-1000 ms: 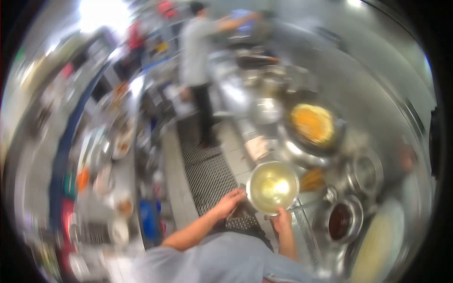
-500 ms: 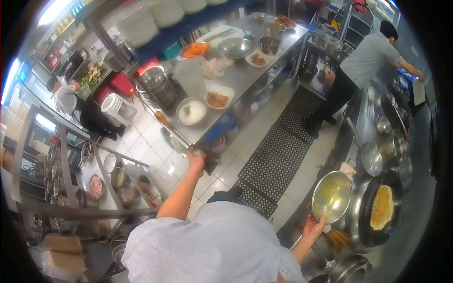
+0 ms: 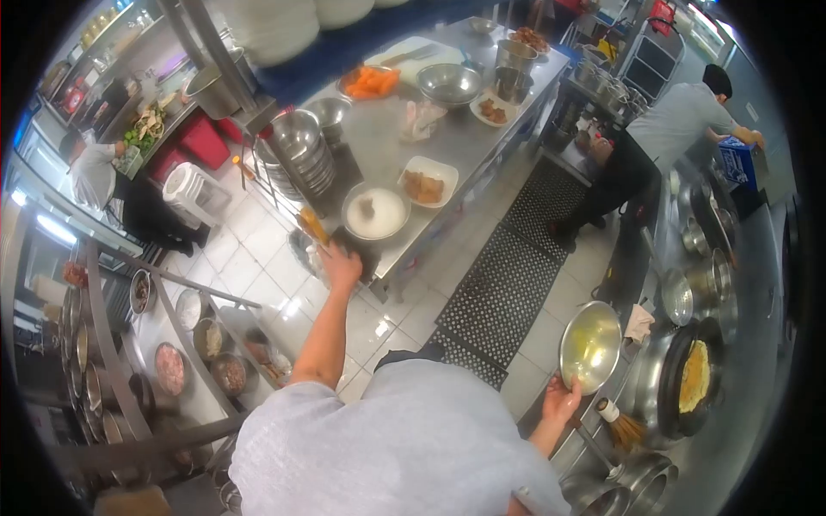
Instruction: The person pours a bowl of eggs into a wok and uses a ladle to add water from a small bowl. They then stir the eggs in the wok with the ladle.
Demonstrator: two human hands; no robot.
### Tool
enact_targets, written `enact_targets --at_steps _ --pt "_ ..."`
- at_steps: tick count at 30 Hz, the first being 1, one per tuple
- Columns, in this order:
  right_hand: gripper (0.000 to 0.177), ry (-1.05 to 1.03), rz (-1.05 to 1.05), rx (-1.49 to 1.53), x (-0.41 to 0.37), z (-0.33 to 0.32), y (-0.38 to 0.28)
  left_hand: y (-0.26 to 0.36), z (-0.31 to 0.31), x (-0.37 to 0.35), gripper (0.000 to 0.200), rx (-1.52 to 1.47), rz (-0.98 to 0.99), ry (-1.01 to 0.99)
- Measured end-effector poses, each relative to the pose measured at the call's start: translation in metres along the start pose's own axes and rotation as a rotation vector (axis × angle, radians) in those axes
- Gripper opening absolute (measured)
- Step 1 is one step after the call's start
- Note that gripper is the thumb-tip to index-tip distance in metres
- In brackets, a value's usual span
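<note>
My right hand grips the rim of a metal bowl, which is tilted and has a little yellow liquid in it. On the other side, my left hand reaches out at the table corner, fingers apart, beside a yellow handle. Under its fingertips is a bin lined with a clear bag. Close by on the metal table sit a bowl of white contents and a white dish of brown food.
A wok with a yellow omelette-like sheet stands at the right, near a bamboo brush. A perforated black mat lies on the tiled floor. One person leans over the far counter; another works at left.
My left hand has moved left and forward to the table corner; the pale thing at its fingers no longer shows. My right hand has brought the bowl slightly left, away from the wok.
</note>
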State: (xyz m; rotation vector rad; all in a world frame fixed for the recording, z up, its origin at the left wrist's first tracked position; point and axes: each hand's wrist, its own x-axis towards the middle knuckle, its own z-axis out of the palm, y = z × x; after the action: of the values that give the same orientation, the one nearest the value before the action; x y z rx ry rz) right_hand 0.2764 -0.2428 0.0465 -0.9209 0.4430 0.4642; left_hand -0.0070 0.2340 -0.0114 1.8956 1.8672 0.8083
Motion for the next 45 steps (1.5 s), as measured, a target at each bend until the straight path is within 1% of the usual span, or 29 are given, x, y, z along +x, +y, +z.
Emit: enact_targets --at_steps 2,3,5,6,7,8,10,11,12,14,16,18,19,20,21,22,23,24,25,28,31,34,35,38,40,42,43,44,45 --pt "0.035 -0.013 0.036 -0.008 0.004 0.004 0.008 -0.020 0.019 0.012 0.059 0.286 0.168 -0.074" --pt "0.036 0.017 0.018 0.029 0.001 -0.001 0.012 -0.010 0.008 0.009 0.055 0.365 0.256 -0.106" --pt "0.038 0.025 -0.024 0.129 -0.009 0.015 0.015 -0.009 0.000 0.023 0.056 0.135 0.316 -0.397" --pt "0.038 0.025 -0.071 0.123 -0.017 0.027 0.011 -0.023 0.010 0.024 0.059 0.321 0.513 -0.147" --pt "0.038 0.086 -0.100 0.094 -0.023 0.038 0.006 -0.012 0.002 0.011 0.061 0.318 0.549 -0.033" --pt "0.038 0.020 -0.173 0.118 -0.022 0.043 0.004 0.004 -0.009 -0.004 0.064 0.316 0.581 0.084" --pt "0.039 0.066 -0.246 0.100 -0.028 0.059 -0.004 0.052 0.003 -0.045 0.060 -0.291 0.686 -0.370" --pt "0.040 0.085 -0.237 0.111 -0.024 0.058 0.002 0.104 -0.007 -0.085 0.059 -0.400 0.500 -0.837" --pt "0.041 0.090 -0.231 0.115 -0.018 0.059 0.003 0.162 -0.022 -0.127 0.061 -0.718 0.035 -1.323" --pt "0.042 0.119 -0.327 0.097 -0.029 0.075 0.005 0.227 -0.014 -0.196 0.063 -0.785 0.079 -1.762" --pt "0.043 0.085 -0.314 0.038 -0.032 0.073 0.014 0.277 0.000 -0.247 0.051 -0.819 0.145 -1.907" --pt "0.047 -0.036 -0.383 0.037 -0.031 0.065 0.020 0.302 0.043 -0.272 0.036 -0.772 0.136 -1.867" --pt "0.054 -0.100 -0.224 0.073 -0.045 0.049 0.005 0.314 0.050 -0.278 0.031 -0.753 0.049 -1.807" --pt "0.058 -0.179 -0.154 0.132 -0.046 0.017 -0.004 0.320 0.060 -0.281 0.032 -0.794 0.018 -1.761" --pt "0.066 0.002 -0.299 -0.089 -0.043 -0.011 -0.007 0.327 0.059 -0.280 0.032 -0.735 0.103 -1.764" --pt "0.074 0.458 -0.269 -0.592 -0.053 -0.024 -0.022 0.329 0.055 -0.273 0.032 -0.690 0.185 -1.764" --pt "0.080 0.769 -0.373 -0.877 -0.044 -0.060 -0.030 0.335 0.056 -0.278 0.032 -0.640 0.190 -1.794" --pt "0.084 1.037 -0.370 -0.840 -0.044 -0.076 -0.041 0.339 0.055 -0.281 0.032 -0.586 0.194 -1.817" --pt "0.086 1.173 -0.213 -0.818 -0.035 -0.087 -0.055 0.343 0.057 -0.288 0.032 -0.539 0.193 -1.834" --pt "0.086 1.134 -0.095 -0.817 -0.006 -0.106 -0.070 0.354 0.069 -0.320 0.033 -0.539 0.229 -1.898" --pt "0.079 1.311 -0.125 -0.758 0.047 -0.153 -0.049 0.375 0.056 -0.356 0.037 -0.538 0.282 -1.909" --pt "0.065 1.148 -0.378 -0.459 -0.002 -0.148 -0.085 0.385 0.071 -0.386 0.043 -0.492 0.430 -1.878" --pt "0.055 1.135 -0.448 -0.428 -0.018 -0.145 -0.100 0.395 0.068 -0.401 0.045 -0.475 0.487 -1.899" --pt "0.047 0.788 -0.593 -0.038 -0.077 -0.136 -0.166 0.423 0.069 -0.457 0.046 -0.392 0.606 -1.959" --pt "0.044 0.667 -0.720 0.061 -0.099 -0.160 -0.213 0.435 0.085 -0.503 0.044 -0.351 0.661 -1.982" --pt "0.043 0.639 -0.765 0.246 -0.114 -0.197 -0.263 0.441 0.116 -0.561 0.041 -0.420 0.884 -1.890" --pt "0.042 0.733 -0.686 0.061 -0.129 -0.207 -0.277 0.443 0.135 -0.588 0.042 -0.408 0.994 -1.850" --pt "0.041 0.828 -0.607 -0.120 -0.146 -0.215 -0.287 0.455 0.132 -0.618 0.044 -0.396 1.115 -1.817" --pt "0.039 0.852 -0.592 -0.137 -0.157 -0.226 -0.292 0.468 0.128 -0.648 0.046 -0.389 1.234 -1.776"
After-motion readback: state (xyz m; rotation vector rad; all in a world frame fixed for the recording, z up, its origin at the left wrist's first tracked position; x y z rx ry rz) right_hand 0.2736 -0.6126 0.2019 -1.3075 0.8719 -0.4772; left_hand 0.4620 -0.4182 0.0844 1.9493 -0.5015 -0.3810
